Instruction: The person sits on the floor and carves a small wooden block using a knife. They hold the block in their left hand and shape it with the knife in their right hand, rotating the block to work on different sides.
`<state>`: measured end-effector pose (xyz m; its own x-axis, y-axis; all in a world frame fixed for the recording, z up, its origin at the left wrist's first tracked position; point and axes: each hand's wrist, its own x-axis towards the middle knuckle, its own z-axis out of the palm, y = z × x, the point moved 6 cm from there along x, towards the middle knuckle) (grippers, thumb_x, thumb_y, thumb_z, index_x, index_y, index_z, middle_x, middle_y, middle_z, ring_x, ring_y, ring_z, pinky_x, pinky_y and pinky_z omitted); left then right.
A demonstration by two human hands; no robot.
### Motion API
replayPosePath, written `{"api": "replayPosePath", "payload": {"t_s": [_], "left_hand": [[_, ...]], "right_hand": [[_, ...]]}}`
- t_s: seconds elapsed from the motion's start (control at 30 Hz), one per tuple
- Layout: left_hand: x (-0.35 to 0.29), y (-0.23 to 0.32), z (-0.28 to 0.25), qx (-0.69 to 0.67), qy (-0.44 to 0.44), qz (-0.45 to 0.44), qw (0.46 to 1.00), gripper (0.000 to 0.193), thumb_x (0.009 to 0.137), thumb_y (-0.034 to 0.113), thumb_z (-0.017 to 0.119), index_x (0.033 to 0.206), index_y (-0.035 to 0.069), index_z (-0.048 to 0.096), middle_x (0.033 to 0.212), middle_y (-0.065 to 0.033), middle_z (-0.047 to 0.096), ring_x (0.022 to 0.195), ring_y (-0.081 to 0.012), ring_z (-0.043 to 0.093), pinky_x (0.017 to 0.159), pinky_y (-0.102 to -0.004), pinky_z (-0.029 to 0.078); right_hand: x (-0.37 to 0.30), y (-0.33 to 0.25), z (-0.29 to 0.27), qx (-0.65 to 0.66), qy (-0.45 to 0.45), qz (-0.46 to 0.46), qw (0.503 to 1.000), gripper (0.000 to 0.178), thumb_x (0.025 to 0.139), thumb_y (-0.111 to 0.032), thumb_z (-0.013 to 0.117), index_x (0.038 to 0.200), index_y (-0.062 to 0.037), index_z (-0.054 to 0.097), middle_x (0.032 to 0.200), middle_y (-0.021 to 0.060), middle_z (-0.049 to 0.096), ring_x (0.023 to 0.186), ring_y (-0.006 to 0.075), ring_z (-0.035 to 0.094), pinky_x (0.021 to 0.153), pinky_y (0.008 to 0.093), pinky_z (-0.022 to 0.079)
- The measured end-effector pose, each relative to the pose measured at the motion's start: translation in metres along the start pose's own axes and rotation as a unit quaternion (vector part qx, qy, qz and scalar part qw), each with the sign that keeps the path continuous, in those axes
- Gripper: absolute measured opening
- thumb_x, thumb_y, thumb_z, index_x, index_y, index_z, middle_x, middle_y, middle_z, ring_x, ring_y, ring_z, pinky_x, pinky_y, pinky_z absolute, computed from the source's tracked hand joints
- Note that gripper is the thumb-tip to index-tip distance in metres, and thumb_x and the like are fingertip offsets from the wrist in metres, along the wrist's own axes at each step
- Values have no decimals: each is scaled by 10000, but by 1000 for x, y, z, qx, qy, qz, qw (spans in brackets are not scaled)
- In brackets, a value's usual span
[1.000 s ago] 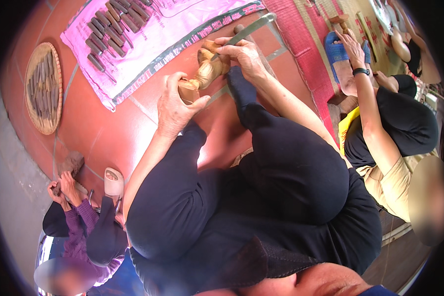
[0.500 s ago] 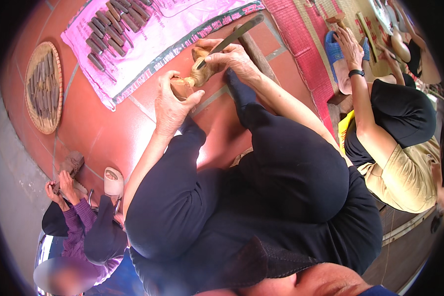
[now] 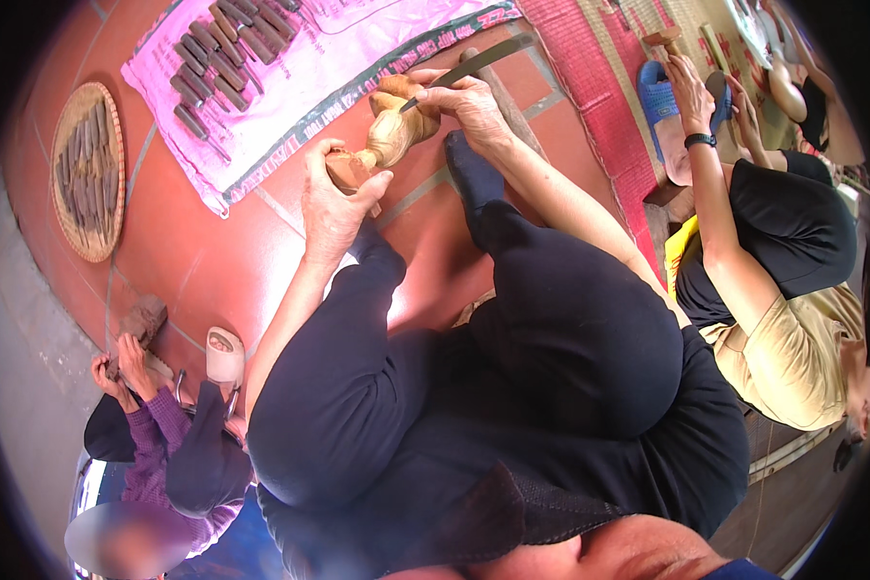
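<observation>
My left hand [image 3: 333, 208] is closed around the squared base of a pale yellow wooden carving [image 3: 390, 135], which looks like a small figure with a narrow neck above its base. In my right hand [image 3: 469, 108] is a long, dark, slightly curved carving knife [image 3: 488, 58]. Its far end points up and to the right, while its lower tip meets the upper part of the carving. My right fingers pinch the knife close to that tip. Part of the carving's far end is hidden behind my right hand.
A pink plastic sack [image 3: 261, 116] on the tiled floor bears several wood-handled tools [image 3: 224, 48]. Further left, a round woven basket [image 3: 65, 242] holds more tools. A wooden bar [image 3: 517, 121] lies beyond my right hand. Co-workers sit at lower left and right, near a red mat [image 3: 590, 116].
The carving has turned slightly in my left hand, showing more of its pale body. My right hand and the knife have shifted a little to the right.
</observation>
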<state>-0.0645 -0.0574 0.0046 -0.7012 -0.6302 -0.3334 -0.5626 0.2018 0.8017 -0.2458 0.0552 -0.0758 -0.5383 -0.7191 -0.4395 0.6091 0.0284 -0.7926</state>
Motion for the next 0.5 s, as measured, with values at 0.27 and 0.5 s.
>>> {"api": "replayPosePath", "payload": {"t_s": [0.27, 0.5], "left_hand": [[2, -2, -1, -4, 9, 2, 1000, 660, 726, 314, 797, 1221, 76, 433, 1023, -105, 545, 893, -189, 566, 790, -327, 478], [1, 2, -1, -50, -11, -52, 997, 674, 712, 319, 807, 1219, 69, 440, 1024, -116, 558, 920, -203, 576, 816, -340, 479]], "right_hand": [[-2, -2, 17, 4, -39, 18, 999, 380, 801, -74, 700, 1168, 4, 640, 1066, 87, 694, 966, 157, 643, 892, 296, 492], [-3, -8, 26, -27, -64, -5, 998, 370, 796, -39, 698, 1156, 21, 635, 1089, 112, 685, 987, 176, 647, 904, 289, 499]]}}
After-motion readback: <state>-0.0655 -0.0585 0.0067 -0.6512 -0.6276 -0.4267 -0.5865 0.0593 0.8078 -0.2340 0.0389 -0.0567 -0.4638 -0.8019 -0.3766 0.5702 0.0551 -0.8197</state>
